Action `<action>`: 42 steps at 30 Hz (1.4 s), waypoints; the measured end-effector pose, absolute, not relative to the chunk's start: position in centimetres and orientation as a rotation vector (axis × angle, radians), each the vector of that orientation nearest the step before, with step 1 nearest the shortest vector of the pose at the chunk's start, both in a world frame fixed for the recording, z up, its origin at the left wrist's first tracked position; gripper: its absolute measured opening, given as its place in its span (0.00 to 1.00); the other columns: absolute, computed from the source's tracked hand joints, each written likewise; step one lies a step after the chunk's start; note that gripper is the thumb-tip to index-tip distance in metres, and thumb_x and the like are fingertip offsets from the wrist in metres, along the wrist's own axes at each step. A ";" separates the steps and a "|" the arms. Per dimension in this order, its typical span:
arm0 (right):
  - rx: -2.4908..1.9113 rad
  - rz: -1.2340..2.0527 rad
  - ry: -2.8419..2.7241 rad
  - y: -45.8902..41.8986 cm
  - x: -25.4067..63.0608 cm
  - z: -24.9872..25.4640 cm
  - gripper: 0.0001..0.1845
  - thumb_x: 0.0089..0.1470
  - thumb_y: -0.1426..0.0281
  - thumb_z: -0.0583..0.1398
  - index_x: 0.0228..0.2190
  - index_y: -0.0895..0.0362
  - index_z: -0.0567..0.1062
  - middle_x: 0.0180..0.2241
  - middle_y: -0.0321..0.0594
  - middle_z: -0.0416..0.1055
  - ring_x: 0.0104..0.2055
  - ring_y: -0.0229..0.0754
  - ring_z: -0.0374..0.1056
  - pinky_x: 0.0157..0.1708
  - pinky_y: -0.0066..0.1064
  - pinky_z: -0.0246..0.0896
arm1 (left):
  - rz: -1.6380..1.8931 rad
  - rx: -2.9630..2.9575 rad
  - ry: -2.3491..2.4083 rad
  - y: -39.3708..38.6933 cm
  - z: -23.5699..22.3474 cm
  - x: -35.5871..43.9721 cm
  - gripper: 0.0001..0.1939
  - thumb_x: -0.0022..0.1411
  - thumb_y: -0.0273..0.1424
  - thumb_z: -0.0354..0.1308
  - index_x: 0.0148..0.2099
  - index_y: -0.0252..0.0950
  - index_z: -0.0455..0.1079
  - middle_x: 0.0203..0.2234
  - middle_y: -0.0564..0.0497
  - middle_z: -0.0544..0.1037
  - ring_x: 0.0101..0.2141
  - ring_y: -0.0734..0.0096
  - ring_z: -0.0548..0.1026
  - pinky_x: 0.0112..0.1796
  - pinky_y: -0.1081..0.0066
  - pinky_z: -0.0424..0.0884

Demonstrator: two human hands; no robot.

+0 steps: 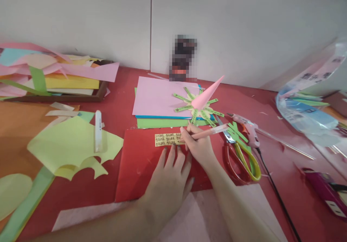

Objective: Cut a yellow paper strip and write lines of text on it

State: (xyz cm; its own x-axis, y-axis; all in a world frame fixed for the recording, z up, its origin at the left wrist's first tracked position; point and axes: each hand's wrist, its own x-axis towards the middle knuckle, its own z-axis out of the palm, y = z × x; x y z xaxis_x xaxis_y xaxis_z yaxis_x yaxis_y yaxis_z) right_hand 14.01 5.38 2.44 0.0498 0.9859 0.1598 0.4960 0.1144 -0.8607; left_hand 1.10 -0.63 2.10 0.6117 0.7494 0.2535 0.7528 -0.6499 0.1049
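Note:
My left hand [168,175] lies with its fingers stretched out on a red sheet [138,166], its fingertips at the lower edge of a small yellow paper strip [162,140]. Rows of dark handwritten characters cover the strip. My right hand [200,146] is closed around a pinkish, partly clear pen [213,131], held at a slant with its tip end over the right part of the strip. The exact tip is hidden by my fingers. Just beyond stands a pink paper cone [204,97] on a flower-like base with green written strips [195,118] radiating from it.
Scissors [235,158] with red and yellow handles, green strips and a pink glue gun [251,131] lie to the right. A purple power strip [324,189] is further right. Left are yellow-green cut paper [70,140], a white tube [98,131] and a brown tray [103,92] of coloured paper.

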 end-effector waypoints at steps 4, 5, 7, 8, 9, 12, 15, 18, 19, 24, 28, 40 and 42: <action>-1.512 0.751 -1.621 5.4 14.1 2.4 0.19 0.55 0.64 0.53 0.16 0.55 0.55 0.14 0.29 0.53 0.19 0.32 0.53 0.22 0.26 0.49 | -0.455 -2.799 -1.311 -0.7 2.0 1.1 0.17 0.62 0.37 0.46 0.46 0.35 0.69 0.44 0.44 0.72 0.49 0.54 0.67 0.49 0.56 0.62; -1.511 0.751 -1.630 5.4 14.1 2.4 0.19 0.55 0.65 0.53 0.16 0.55 0.55 0.14 0.29 0.53 0.19 0.32 0.52 0.22 0.26 0.49 | -0.457 -2.795 -1.310 -0.7 2.0 1.1 0.16 0.62 0.37 0.46 0.46 0.35 0.69 0.44 0.44 0.72 0.49 0.54 0.67 0.49 0.56 0.62; -1.507 0.735 -1.624 5.4 14.0 2.4 0.18 0.54 0.65 0.53 0.16 0.55 0.55 0.14 0.29 0.53 0.19 0.32 0.52 0.22 0.26 0.49 | -0.456 -2.795 -1.305 -0.7 2.0 1.1 0.17 0.62 0.37 0.47 0.46 0.34 0.69 0.44 0.43 0.72 0.49 0.53 0.67 0.48 0.56 0.62; -1.506 0.721 -1.614 5.4 14.0 2.4 0.18 0.54 0.66 0.53 0.17 0.55 0.55 0.14 0.29 0.53 0.19 0.32 0.53 0.22 0.26 0.49 | -0.456 -2.798 -1.300 -0.7 1.9 1.1 0.17 0.62 0.37 0.47 0.46 0.34 0.69 0.44 0.43 0.72 0.49 0.53 0.67 0.48 0.55 0.62; -1.506 0.707 -1.604 5.4 14.0 2.4 0.18 0.54 0.66 0.53 0.17 0.55 0.55 0.15 0.29 0.53 0.20 0.32 0.53 0.22 0.26 0.50 | -0.457 -2.801 -1.299 -0.6 1.9 1.1 0.17 0.62 0.37 0.46 0.46 0.34 0.69 0.44 0.43 0.72 0.49 0.53 0.67 0.49 0.55 0.62; -1.505 0.703 -1.591 5.4 14.0 2.4 0.18 0.54 0.65 0.53 0.17 0.55 0.55 0.15 0.29 0.53 0.20 0.32 0.53 0.22 0.26 0.50 | -0.455 -2.806 -1.304 -0.6 1.9 1.1 0.17 0.63 0.37 0.46 0.47 0.34 0.68 0.44 0.43 0.72 0.50 0.53 0.66 0.49 0.55 0.61; -1.511 0.707 -1.606 5.4 14.0 2.5 0.18 0.54 0.65 0.53 0.17 0.55 0.55 0.14 0.29 0.53 0.20 0.32 0.52 0.22 0.25 0.49 | -0.444 -2.810 -1.305 -0.6 1.9 1.1 0.17 0.63 0.37 0.46 0.47 0.34 0.68 0.44 0.43 0.71 0.50 0.53 0.66 0.49 0.55 0.60; -1.516 0.706 -1.609 5.4 14.0 2.5 0.18 0.53 0.66 0.53 0.16 0.55 0.55 0.14 0.28 0.52 0.19 0.32 0.51 0.20 0.25 0.48 | -0.446 -2.810 -1.312 -0.7 2.0 1.1 0.17 0.63 0.37 0.46 0.46 0.35 0.68 0.44 0.43 0.72 0.50 0.54 0.66 0.49 0.55 0.61; -1.517 0.712 -1.604 5.4 14.0 2.5 0.18 0.53 0.66 0.53 0.16 0.55 0.55 0.14 0.28 0.51 0.19 0.32 0.51 0.20 0.25 0.47 | -0.445 -2.809 -1.316 -0.7 2.0 1.1 0.17 0.63 0.37 0.46 0.46 0.35 0.68 0.44 0.44 0.72 0.49 0.54 0.66 0.49 0.56 0.61; -1.507 0.703 -1.594 5.3 14.0 2.5 0.17 0.53 0.67 0.53 0.16 0.55 0.54 0.15 0.28 0.51 0.19 0.32 0.51 0.20 0.25 0.47 | -0.433 -2.819 -1.315 -0.6 2.0 1.1 0.17 0.62 0.38 0.46 0.46 0.35 0.69 0.44 0.44 0.72 0.50 0.54 0.66 0.49 0.55 0.61; -1.502 0.739 -1.609 5.2 14.1 2.5 0.18 0.53 0.66 0.53 0.16 0.55 0.54 0.15 0.28 0.50 0.19 0.32 0.49 0.20 0.25 0.47 | -0.445 -2.810 -1.312 -0.5 2.0 1.1 0.17 0.62 0.38 0.47 0.46 0.35 0.69 0.44 0.44 0.72 0.50 0.53 0.66 0.49 0.55 0.62; -1.538 0.677 -1.556 5.5 14.1 2.3 0.17 0.52 0.67 0.53 0.16 0.55 0.55 0.13 0.28 0.52 0.19 0.32 0.52 0.21 0.25 0.50 | -0.448 -2.816 -1.309 -0.6 1.8 1.0 0.18 0.63 0.38 0.45 0.48 0.35 0.68 0.44 0.43 0.71 0.51 0.54 0.65 0.50 0.55 0.60; -1.538 0.678 -1.550 5.5 14.1 2.3 0.17 0.53 0.66 0.53 0.16 0.55 0.55 0.13 0.28 0.51 0.19 0.32 0.53 0.22 0.25 0.51 | -0.433 -2.819 -1.305 -0.6 1.9 1.0 0.18 0.63 0.37 0.45 0.49 0.34 0.68 0.44 0.43 0.71 0.50 0.54 0.65 0.50 0.55 0.60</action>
